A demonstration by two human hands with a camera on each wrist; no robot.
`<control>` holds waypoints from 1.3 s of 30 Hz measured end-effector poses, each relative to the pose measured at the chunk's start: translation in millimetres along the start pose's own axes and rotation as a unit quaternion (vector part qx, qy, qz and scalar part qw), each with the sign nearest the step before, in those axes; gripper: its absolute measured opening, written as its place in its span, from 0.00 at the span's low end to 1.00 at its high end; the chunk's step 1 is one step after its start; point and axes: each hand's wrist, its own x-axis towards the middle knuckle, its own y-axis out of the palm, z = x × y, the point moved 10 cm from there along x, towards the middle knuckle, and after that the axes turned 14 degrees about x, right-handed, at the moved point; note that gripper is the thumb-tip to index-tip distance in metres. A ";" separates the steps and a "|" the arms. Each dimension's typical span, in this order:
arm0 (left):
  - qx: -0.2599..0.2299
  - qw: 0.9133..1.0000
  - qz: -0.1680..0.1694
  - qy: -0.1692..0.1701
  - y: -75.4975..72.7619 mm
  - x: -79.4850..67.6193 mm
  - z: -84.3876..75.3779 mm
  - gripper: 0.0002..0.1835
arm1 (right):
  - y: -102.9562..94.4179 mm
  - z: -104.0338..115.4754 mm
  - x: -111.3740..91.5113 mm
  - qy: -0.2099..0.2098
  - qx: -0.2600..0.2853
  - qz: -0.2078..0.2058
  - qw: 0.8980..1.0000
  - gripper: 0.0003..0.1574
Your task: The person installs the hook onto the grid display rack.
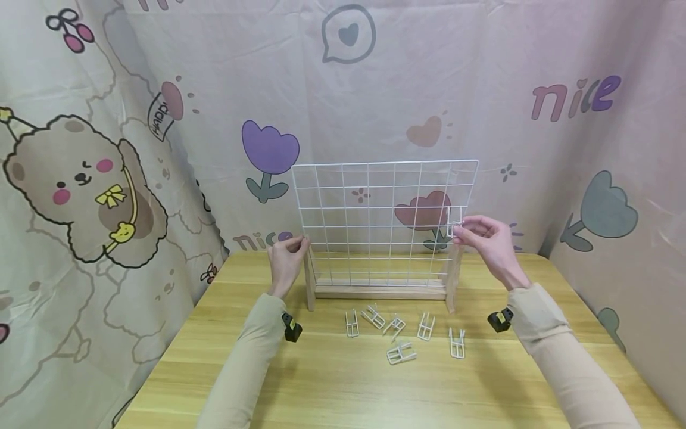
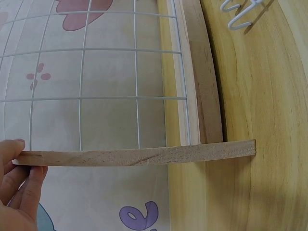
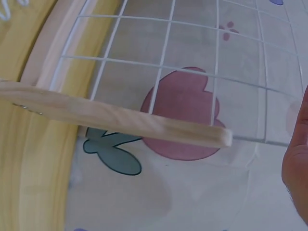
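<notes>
A white wire grid panel (image 1: 384,162) stands upright in a wooden base (image 1: 380,292) with a post on each side. My left hand (image 1: 286,262) pinches the top of the left wooden post (image 2: 134,156), thumb on one side and fingers on the other in the left wrist view. At the grid's right edge, my right hand (image 1: 490,244) pinches a small white wire hook (image 1: 449,221) against the wires, above the right post (image 3: 115,113). Only part of that hand shows in the right wrist view, and the hook is out of sight there.
Several more white wire hooks (image 1: 401,354) lie scattered on the wooden table (image 1: 343,393) in front of the rack. A printed cloth (image 1: 214,89) hangs behind and along both sides of the table.
</notes>
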 end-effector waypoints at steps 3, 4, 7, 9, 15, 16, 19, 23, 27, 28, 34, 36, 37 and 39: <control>-0.002 1.000 -0.001 -0.001 -0.3 -0.2 -0.2 0.15 | 6.2 4.7 5.0 -0.004 -0.003 -0.002 1.000 0.11; -0.003 1.000 0.000 -0.001 -0.1 -0.1 -0.2 0.15 | 8.2 6.1 6.7 -0.005 -0.007 -0.003 1.000 0.11; 0.000 1.000 0.001 -0.001 0.1 -0.1 -0.9 0.15 | 14.1 8.5 11.8 -0.003 -0.007 -0.006 1.000 0.11; 0.004 1.000 0.002 0.001 0.2 0.1 -1.2 0.15 | 17.5 10.2 15.0 -0.003 -0.006 -0.008 1.000 0.11; 0.002 1.000 0.000 0.002 0.1 0.5 -0.3 0.15 | 25.1 13.8 24.0 -0.009 0.014 -0.012 1.000 0.10; 0.002 1.000 -0.001 0.003 0.0 0.6 -0.3 0.15 | 25.9 14.2 25.2 -0.009 0.018 -0.012 1.000 0.10; 0.006 1.000 -0.006 0.004 -0.9 0.5 -0.6 0.15 | 27.8 15.0 29.5 -0.012 0.033 -0.015 0.999 0.10; 0.012 1.000 -0.009 0.006 -1.3 0.2 -0.7 0.14 | 29.7 15.1 34.3 -0.015 0.056 -0.019 0.998 0.10; 0.014 1.000 -0.013 0.009 -1.7 0.1 -1.2 0.14 | 32.2 15.5 37.6 -0.018 0.073 -0.018 0.997 0.10; 0.015 1.000 -0.013 0.010 -1.8 0.1 -1.4 0.14 | 32.5 15.5 38.3 -0.017 0.077 -0.019 0.997 0.10; 0.016 1.000 -0.016 0.010 -2.2 -0.1 -1.8 0.13 | 33.3 14.9 41.9 -0.017 0.091 -0.029 0.995 0.09; 0.017 1.000 -0.016 0.011 -2.3 -0.2 -1.9 0.14 | 33.4 14.8 43.1 -0.019 0.095 -0.033 0.995 0.09; 0.017 1.000 -0.016 0.012 -2.3 -0.2 -2.0 0.14 | 33.4 14.7 43.7 -0.020 0.097 -0.034 0.994 0.09; 0.018 1.000 -0.015 0.011 -2.1 -0.4 -1.9 0.14 | 33.5 14.3 44.7 -0.020 0.099 -0.037 0.994 0.08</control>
